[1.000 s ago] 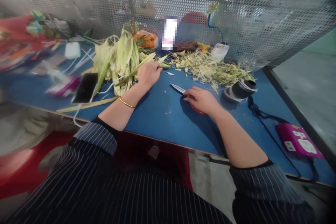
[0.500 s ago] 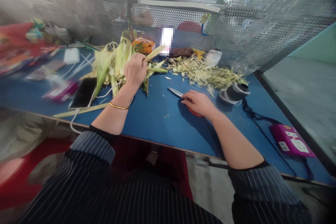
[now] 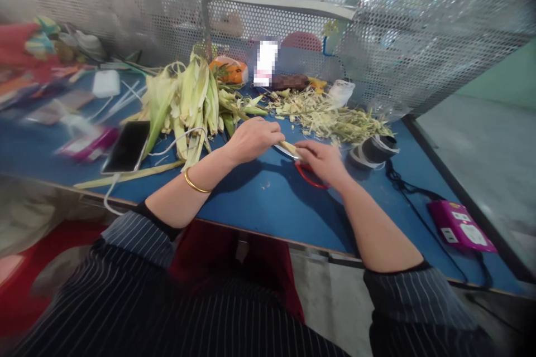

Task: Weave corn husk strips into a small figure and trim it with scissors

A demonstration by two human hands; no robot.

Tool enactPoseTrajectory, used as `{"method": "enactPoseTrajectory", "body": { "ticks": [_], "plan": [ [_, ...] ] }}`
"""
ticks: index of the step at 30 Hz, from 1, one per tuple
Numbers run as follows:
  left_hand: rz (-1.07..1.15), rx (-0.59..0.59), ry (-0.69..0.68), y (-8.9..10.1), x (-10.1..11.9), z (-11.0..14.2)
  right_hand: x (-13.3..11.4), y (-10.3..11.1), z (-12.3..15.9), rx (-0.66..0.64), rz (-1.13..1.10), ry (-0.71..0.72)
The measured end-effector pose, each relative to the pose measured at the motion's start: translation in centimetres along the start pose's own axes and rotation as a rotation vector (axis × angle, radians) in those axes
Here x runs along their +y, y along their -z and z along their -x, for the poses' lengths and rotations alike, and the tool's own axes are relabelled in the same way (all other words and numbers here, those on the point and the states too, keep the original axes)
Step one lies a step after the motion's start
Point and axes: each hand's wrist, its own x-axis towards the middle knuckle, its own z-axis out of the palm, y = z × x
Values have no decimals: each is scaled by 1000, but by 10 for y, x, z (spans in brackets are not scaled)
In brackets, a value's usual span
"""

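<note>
My left hand [image 3: 252,138] is closed around a pale stalk piece [image 3: 288,148], held low over the blue table [image 3: 259,195]. My right hand [image 3: 319,159] is closed on red-handled scissors [image 3: 309,175], whose blades meet the stalk's tip between the two hands. A heap of green-yellow husks and stalks [image 3: 188,100] lies just behind my left hand. A gold bangle sits on my left wrist.
Trimmed scraps [image 3: 335,114] are piled at the back right. A phone [image 3: 128,146] with a white cable lies left, a tape roll [image 3: 374,150] right, a pink device [image 3: 459,225] with black cord near the right edge. Perforated metal screens [image 3: 419,28] wall the back.
My left hand lifted a stalk from the husk heap and brought it right and down to the scissors. My right hand stayed on the scissors and raised them slightly.
</note>
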Motion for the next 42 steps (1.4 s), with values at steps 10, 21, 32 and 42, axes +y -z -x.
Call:
{"method": "enactPoseTrajectory", "body": {
  "ticks": [10,21,32,42],
  "plan": [
    [356,584,510,0,21,-1,-8,-4,3,120,-143,-108],
    [1129,525,958,-18,40,-27,-46,-37,-9,294,-79,-4],
    [1259,498,831,-22,14,-13,-26,-54,-35,219,-350,-43],
    [1570,365,917,-26,24,-12,-39,-45,-22,249,-569,-163]
  ]
}}
